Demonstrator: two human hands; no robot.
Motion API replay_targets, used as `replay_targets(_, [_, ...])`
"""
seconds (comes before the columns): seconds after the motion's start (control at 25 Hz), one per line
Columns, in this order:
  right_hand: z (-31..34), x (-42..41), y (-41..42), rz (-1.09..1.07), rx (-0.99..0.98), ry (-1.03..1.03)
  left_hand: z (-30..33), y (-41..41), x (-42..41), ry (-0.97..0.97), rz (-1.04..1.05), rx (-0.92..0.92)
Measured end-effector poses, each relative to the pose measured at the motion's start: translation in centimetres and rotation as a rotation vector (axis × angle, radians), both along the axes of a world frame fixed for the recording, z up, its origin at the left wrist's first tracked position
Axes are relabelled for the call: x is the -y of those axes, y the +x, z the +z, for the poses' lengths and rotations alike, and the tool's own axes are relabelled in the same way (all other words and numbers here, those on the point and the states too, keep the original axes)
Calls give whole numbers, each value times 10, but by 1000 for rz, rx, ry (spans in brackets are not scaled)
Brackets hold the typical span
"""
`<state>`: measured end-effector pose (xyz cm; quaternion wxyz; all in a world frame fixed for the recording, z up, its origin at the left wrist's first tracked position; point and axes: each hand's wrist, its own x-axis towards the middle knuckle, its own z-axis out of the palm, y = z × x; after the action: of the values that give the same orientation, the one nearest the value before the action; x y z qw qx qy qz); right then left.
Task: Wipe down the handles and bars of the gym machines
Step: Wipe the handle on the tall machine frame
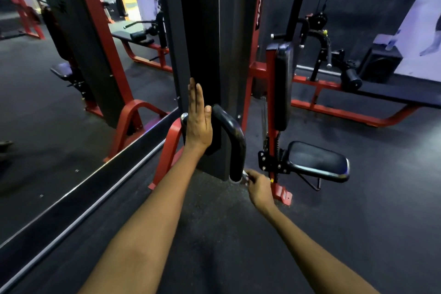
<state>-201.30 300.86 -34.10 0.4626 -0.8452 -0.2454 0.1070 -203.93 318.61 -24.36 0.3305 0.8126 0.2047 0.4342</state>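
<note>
Right hand point(259, 187) pinches sth pale – unclear; left hand point(197, 120) hides handle point(235, 137) top.

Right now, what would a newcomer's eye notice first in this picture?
At centre, the flat left hand presses against the curved black padded handle on the dark machine column. Just below, the right hand pinches something small and pale. To the right stands the black padded seat on a red frame.
</note>
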Motion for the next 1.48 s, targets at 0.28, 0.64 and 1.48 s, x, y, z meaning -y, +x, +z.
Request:
replay_targets(0.28, [70,16,21,69,150,-481,-3,-51,24,23,119,-340])
replay_targets(0.64, [131,14,-17,405,404,-219,17,-114,95,12,426,-642])
replay_targets(1.48, [95,-300,-47,512,549,-272,-19,-157,-190,102,481,-725])
